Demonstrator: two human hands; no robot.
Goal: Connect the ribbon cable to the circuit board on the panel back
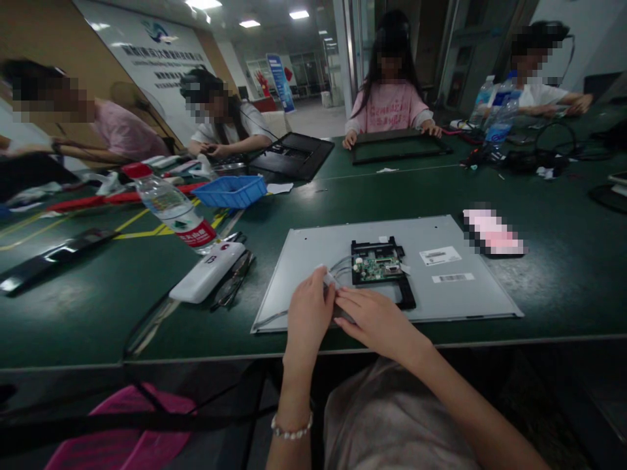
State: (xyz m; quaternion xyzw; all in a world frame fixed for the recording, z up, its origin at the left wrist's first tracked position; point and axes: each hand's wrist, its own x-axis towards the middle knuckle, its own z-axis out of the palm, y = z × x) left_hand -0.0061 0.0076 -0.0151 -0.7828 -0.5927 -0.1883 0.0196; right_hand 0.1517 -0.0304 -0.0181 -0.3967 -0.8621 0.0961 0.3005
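A flat silvery display panel point(323, 245) lies on the table in front of me. On it rests a black plastic bracket point(406, 294) carrying a green circuit board point(375, 266). Grey cables point(340, 264) run from the board's left side towards my fingers. My left hand point(309, 305) is closed over the panel's near part, with a small whitish piece point(328, 279) at its thumb and fingertips. Against it, my right hand point(373, 318) has its fingers pressed together. What lies between the two hands is mostly hidden.
Right of the panel lies a phone point(492, 232). A power bank point(206, 273), folded glasses point(234, 281) and a water bottle point(171, 212) are to the left, below a blue tray point(232, 190). Several people sit around the table; one holds a black frame point(401, 156).
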